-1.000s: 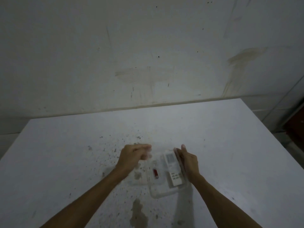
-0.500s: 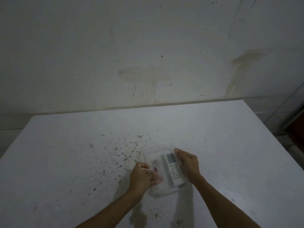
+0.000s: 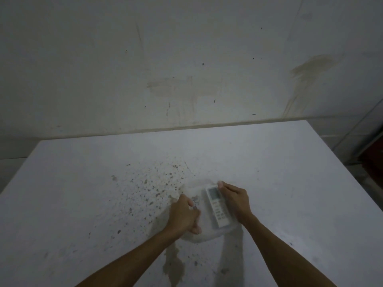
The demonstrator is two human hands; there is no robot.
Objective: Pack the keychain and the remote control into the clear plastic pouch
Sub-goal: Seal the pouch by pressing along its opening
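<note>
On the stained desk (image 3: 103,204) at lower centre, we pinch the limp, slippery pouch (image 3: 204,235). Our left hand (image 3: 183,216) grips its edge; our right hand (image 3: 235,200) lies open against the rigid remote (image 3: 217,207).

The left hand (image 3: 184,214), raised beside the pouch (image 3: 204,230) a second ago, now rests on it left of the remote (image 3: 217,207), covering the keychain (image 3: 194,206).

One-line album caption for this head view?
Two bare hands press a clear plastic pouch holding a white remote control on a stained table.
</note>
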